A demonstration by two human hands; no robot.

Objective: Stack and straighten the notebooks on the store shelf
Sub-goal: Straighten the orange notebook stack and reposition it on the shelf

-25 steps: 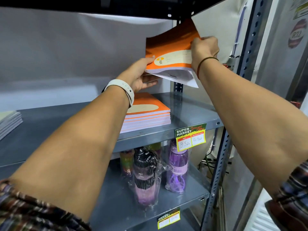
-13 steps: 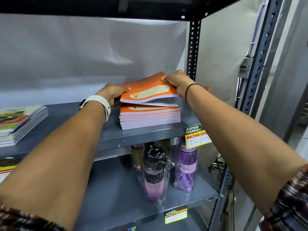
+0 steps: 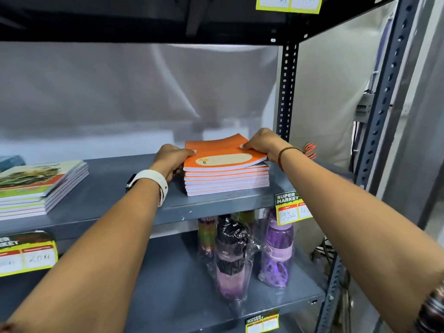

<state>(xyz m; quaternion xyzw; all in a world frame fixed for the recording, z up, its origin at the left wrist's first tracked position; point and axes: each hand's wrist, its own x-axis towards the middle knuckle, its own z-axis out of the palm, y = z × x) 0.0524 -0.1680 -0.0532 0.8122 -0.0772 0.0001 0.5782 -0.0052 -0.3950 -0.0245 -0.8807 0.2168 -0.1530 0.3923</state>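
A stack of orange notebooks lies on the grey metal shelf, right of its middle. The top orange notebook rests on the stack, its right edge slightly raised and overhanging. My left hand, with a white watch on the wrist, grips the top notebook's left edge. My right hand, a thin band on the wrist, holds its right far corner with the thumb on the cover. A second stack of green-and-red covered notebooks lies at the shelf's left end, fanned a little.
Wrapped purple and dark water bottles stand on the lower shelf. Price tags hang on the shelf fronts. A perforated upright post stands just right of the orange stack. A dark shelf runs overhead.
Both hands brought the orange notebook down from up near the post and laid it on the orange stack, where it now lies nearly flat. The view has pulled back and left.
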